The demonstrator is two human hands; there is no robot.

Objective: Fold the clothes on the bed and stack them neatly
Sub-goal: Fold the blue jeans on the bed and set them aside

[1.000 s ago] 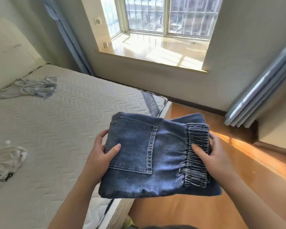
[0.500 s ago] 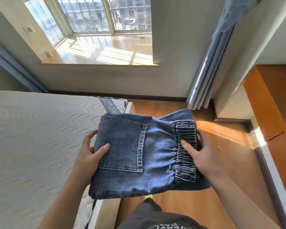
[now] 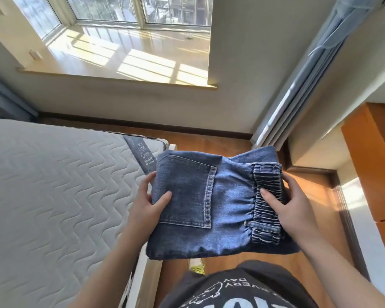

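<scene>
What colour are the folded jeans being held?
Blue denim jeans, with lighter stitching on the pocket; head view.

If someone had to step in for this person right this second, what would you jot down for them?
Left hand: grips the left edge of the folded blue denim jeans, thumb on the back pocket.
Right hand: grips the elastic waistband end.
The jeans are held in the air, past the corner of the white quilted mattress, above the wooden floor.
Done: jeans folded into a compact rectangle.
Left: set them down on a stack. No stack or other clothes are in view now.
</scene>
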